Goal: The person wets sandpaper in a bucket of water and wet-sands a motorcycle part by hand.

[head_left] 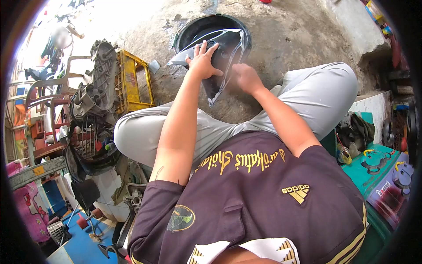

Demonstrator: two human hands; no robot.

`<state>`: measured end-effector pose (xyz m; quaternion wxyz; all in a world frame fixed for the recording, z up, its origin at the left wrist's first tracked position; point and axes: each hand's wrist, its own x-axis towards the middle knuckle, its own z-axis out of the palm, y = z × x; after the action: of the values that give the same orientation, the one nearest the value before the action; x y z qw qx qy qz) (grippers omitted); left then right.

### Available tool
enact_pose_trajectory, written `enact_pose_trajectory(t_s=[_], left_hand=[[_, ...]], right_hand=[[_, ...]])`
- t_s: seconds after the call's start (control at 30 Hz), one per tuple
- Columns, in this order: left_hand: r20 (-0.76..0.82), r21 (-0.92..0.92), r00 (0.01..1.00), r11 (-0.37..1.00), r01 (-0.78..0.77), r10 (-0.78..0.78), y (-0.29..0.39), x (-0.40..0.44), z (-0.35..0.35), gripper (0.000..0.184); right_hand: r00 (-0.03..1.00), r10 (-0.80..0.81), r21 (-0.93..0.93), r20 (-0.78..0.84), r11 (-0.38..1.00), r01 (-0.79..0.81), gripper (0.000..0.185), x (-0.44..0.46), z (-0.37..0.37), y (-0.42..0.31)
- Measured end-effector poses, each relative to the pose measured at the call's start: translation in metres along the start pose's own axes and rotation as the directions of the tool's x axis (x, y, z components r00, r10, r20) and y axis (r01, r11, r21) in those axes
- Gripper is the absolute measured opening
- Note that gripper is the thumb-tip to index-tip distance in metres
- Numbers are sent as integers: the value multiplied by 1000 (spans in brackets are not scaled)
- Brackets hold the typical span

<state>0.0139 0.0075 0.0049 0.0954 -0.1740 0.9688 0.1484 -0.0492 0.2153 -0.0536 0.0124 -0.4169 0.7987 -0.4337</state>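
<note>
Grip: left hand [203,66] is spread wide and flat on the dark panel [227,43], fingers fanned over its upper face, thumb out toward the middle. Reads as pressing and steadying, not pinching. Right hand [247,79] is curled, fingers tucked in, just beside the panel's right edge strip. Can't tell if it holds anything or touches the edge (motion blur, no clean view of the fingertips).

Panel is roughly triangular, dark inside, pale silver along its borders. It lies over the black basin [176,43], one pale tip out past the rim on the left, the narrow lower end pointing back between the person's legs. Can't see what the underside bears on. Basin sits on the concrete floor [285,44], in front of the seated person's grey trousers [323,94].

Step in hand, my read: left hand steadies, right hand works along the right border. Action unclear from one frame (rubbing, pulling and tapping all fit). More work on that border calls for firm left-hand pressure, since the lower end overhangs the basin and side force could pivot the part. Right fingers need a clear line along the strip.

Around: yellow crate [132,106] and a metal engine casing [104,68] off to the left, well apart from the basin; teal case [367,171] by the person's right side.
</note>
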Motion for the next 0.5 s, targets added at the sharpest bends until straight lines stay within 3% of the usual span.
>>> enact_pose_trajectory(t_s=[0.03, 0.17, 0.3, 0.37, 0.5], left_hand=[[3, 0, 1000, 1000, -5, 5, 0, 1, -1, 124], [41, 12, 999, 1000, -2, 1, -1, 1, -4, 123], [83, 9, 997, 1000, -6, 5, -3, 0, -7, 124], [58, 16, 998, 1000, -12, 11, -4, 0, -4, 124], [88, 27, 996, 1000, 1, -4, -3, 3, -6, 125]], right_hand=[[997, -43, -9, 67, 999, 44, 4, 0, -1, -3], [998, 16, 36, -59, 999, -14, 3, 7, -7, 5], [995, -26, -3, 91, 1000, 26, 2, -6, -3, -6], [999, 18, 57, 50, 998, -21, 2, -3, -3, -6], [993, -65, 22, 99, 998, 63, 3, -6, 1, -3]])
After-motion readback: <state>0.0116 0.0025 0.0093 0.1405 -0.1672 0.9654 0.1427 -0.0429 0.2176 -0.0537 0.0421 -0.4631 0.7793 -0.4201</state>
